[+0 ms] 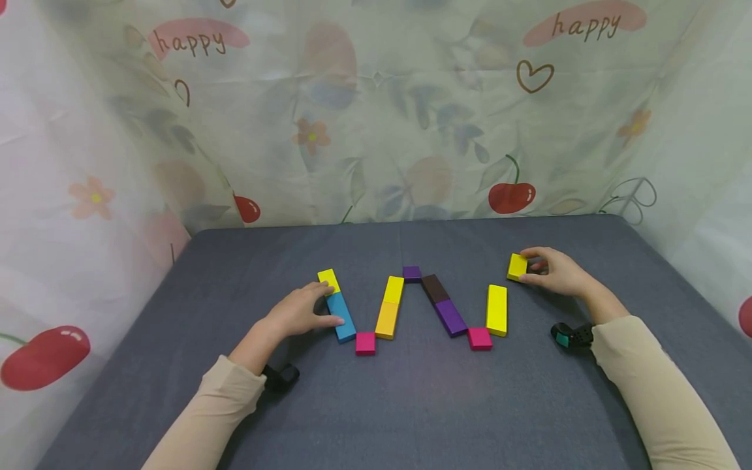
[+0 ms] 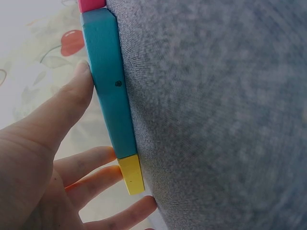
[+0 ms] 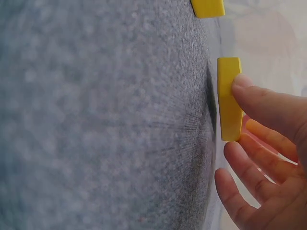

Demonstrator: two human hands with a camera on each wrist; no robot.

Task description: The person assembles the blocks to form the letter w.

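Note:
My right hand [image 1: 557, 271] pinches a short yellow block [image 1: 517, 267] between thumb and fingers, at the row's right. In the right wrist view a gap with shadow shows between this yellow block [image 3: 229, 100] and the tabletop. My left hand [image 1: 301, 309] rests at the row's left end, fingers spread. Its thumb touches the blue block [image 2: 106, 81], and its fingertips lie at a small yellow block [image 2: 131, 173] set end to end with it. The blue block [image 1: 341, 316] slants down to a pink block [image 1: 365, 344].
Further along the zigzag lie an orange block [image 1: 388, 320], a yellow block [image 1: 394, 290], a small purple block [image 1: 412, 274], a dark brown block [image 1: 435, 288], a long purple block [image 1: 451, 318], another pink block [image 1: 480, 339] and a long yellow block [image 1: 496, 310]. A grey cloth [image 1: 411, 411] covers the table.

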